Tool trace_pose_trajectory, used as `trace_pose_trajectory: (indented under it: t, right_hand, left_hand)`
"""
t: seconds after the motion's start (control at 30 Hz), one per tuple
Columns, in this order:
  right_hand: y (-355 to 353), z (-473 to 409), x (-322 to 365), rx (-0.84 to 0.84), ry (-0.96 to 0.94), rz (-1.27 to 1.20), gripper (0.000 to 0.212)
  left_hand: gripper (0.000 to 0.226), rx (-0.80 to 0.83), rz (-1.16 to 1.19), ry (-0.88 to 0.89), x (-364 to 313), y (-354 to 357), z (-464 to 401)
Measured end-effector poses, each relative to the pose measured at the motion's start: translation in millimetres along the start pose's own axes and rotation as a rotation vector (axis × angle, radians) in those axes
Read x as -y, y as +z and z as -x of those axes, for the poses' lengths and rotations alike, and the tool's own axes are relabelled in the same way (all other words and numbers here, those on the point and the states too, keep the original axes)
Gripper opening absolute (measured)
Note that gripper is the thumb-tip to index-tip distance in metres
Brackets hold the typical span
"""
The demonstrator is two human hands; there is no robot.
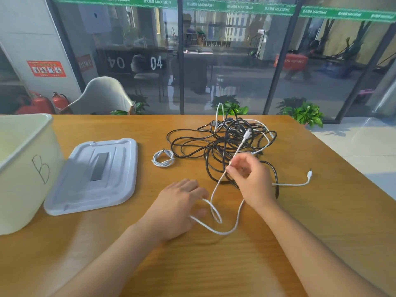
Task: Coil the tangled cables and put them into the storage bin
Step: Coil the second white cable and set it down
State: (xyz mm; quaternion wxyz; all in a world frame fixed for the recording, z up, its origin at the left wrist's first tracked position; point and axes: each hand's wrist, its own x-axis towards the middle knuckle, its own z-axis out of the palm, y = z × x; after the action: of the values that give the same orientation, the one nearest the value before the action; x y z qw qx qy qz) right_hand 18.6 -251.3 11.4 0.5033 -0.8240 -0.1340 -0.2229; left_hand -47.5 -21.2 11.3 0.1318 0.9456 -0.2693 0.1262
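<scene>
Desk (278, 243): wooden, fills the lower two thirds of the frame.

Storage bin (23, 168): pale, open-topped, far left edge, letter "B" on its side. Its lid (94, 176) lies flat on the desk just to the right of it, off the bin.

Black cable tangle (214, 144): centre-right of frame, many overlapping loops, at least one white lead threaded through it. Not yet sorted.

White cable (216, 191): runs from a plug in the tangle down to the right hand, on to a loose loop at lower centre, then to the left hand. Another white end with a plug lies at right; whether it is the same cable, cannot tell.

Right hand (250, 179): centre-right, fingers curled, pinching the white cable and holding it lifted off the desk.

Left hand (182, 209): lower centre, palm down; cable passes under its fingers. Whether it grips or only rests on the cable, cannot tell.

Small white coil (163, 157): finished, on the desk between lid and tangle, not in the bin.

Risks, as judged:
- Pulling the white cable while its far end sits inside the tangle could drag the whole black mass along or tighten a knot.
- The loose loop at lower centre may twist on itself when wound, spoiling the coil.
- The small coil is untied and may spring open when carried to the bin.
</scene>
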Motion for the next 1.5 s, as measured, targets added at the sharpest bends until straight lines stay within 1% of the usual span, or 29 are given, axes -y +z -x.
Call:
trace_pose_trajectory:
  t: [0.1, 0.17, 0.27, 0.33, 0.4, 0.43, 0.53, 0.63, 0.7, 0.73, 0.8, 0.83, 0.87, 0.93, 1.0, 1.03, 1.1, 1.2, 1.27, 1.4, 1.5]
  right_hand:
    - [10, -6, 23, -0.032, 0.134, -0.324, 0.03]
    - [19, -10, 37, -0.002, 0.147, -0.416, 0.028]
    - [29, -13, 50, 0.066, 0.035, -0.308, 0.015]
    - [34, -12, 54, 0.107, -0.057, -0.183, 0.01]
    - [39, -8, 56, 0.161, -0.116, -0.095, 0.009]
    - [41, -6, 57, 0.18, -0.143, -0.061, 0.009]
    - [50, -1, 58, 0.19, -0.222, 0.037, 0.012]
    - [59, 6, 58, 0.206, -0.237, 0.103, 0.01]
    - [64, 10, 58, 0.209, -0.232, 0.118, 0.01]
    - [66, 12, 59, 0.217, -0.228, 0.115, 0.01]
    - [69, 15, 60, 0.259, -0.203, 0.083, 0.01]
    - [71, 16, 61, 0.29, -0.183, 0.059, 0.01]
    - [73, 17, 63, 0.322, -0.162, 0.037, 0.01]
    - [76, 22, 66, 0.375, -0.13, 0.011, 0.011]
    - [79, 30, 67, 0.431, -0.109, -0.016, 0.012]
    - [81, 34, 67, 0.466, -0.104, -0.031, 0.012]
    - [84, 42, 67, 0.52, -0.119, -0.051, 0.01]
    - [87, 45, 66, 0.511, -0.134, -0.044, 0.009]
    - [87, 43, 66, 0.505, -0.115, -0.051, 0.012]
    - [87, 45, 70, 0.558, -0.137, -0.053, 0.014]
    - [87, 46, 70, 0.579, -0.086, -0.091, 0.013]
  left_hand:
    - [0.044, -0.04, -0.065, -0.06, 10, -6, 4]
    - [0.053, -0.03, -0.094, -0.115, 17, -10, 7]
    - [0.072, -0.009, -0.05, -0.214, 29, -18, 14]
    - [0.087, 0.012, 0.075, -0.268, 36, -26, 19]
    - [0.097, 0.035, 0.174, -0.269, 41, -34, 25]
    - [0.097, 0.038, 0.185, -0.259, 42, -38, 28]
    - [0.086, 0.039, 0.203, -0.238, 48, -48, 36]
    - [0.088, 0.059, 0.311, -0.283, 55, -54, 38]
    - [0.084, 0.004, 0.383, -0.308, 59, -52, 37]
    - [0.075, -0.042, 0.423, -0.325, 59, -50, 36]
    - [0.041, -0.156, 0.522, -0.378, 56, -46, 31]
    - [0.025, -0.214, 0.611, -0.416, 55, -44, 28]
    - [0.021, -0.266, 0.715, -0.45, 52, -42, 24]
    - [0.033, -0.369, 0.875, -0.496, 46, -39, 17]
    - [0.035, -0.43, 0.981, -0.519, 41, -34, 15]
    - [0.034, -0.433, 1.039, -0.526, 40, -31, 16]
    - [0.038, -0.38, 1.145, -0.523, 38, -23, 20]
    - [0.047, -0.296, 1.222, -0.509, 34, -17, 26]
    - [0.05, -0.313, 1.272, -0.512, 32, -20, 25]
    - [0.051, -0.341, 1.337, -0.488, 32, -20, 24]
    - [0.056, -0.341, 1.5, -0.479, 31, -22, 25]
